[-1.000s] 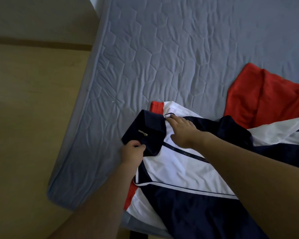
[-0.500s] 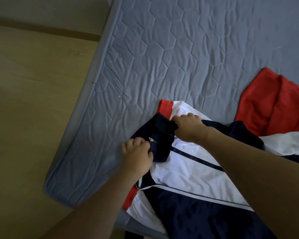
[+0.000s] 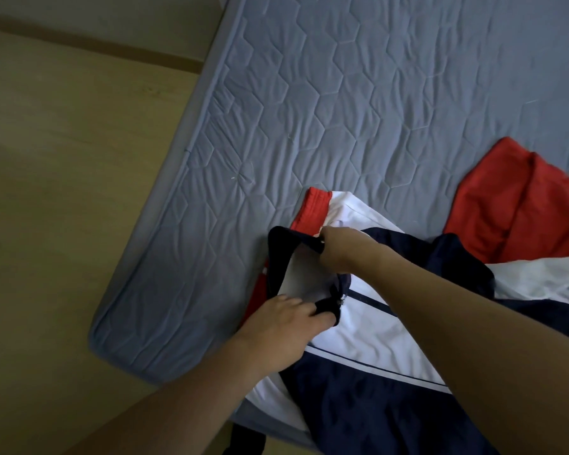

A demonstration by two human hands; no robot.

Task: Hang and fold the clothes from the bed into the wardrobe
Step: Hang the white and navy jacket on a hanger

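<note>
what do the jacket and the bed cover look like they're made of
Jacket: looks like a smooth, thin synthetic knit, slightly glossy, draping in soft folds, with a metal zip pull at the collar.
Bed cover: looks like matte grey quilted fabric, judging by its stitched hexagon pattern and fine wrinkles. The exact fibre cannot be told.

A single head-worn camera looks steeply down (wide-angle, close range) over a bed's (image 3: 342, 110) corner and wooden floor (image 3: 63, 192).

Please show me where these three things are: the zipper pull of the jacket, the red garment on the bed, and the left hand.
zipper pull (image 3: 342, 301), head view, the small metal tab at the collar.
red garment (image 3: 519, 205), head view, middle of the cloth.
left hand (image 3: 284, 326), head view, back of the hand.
</note>
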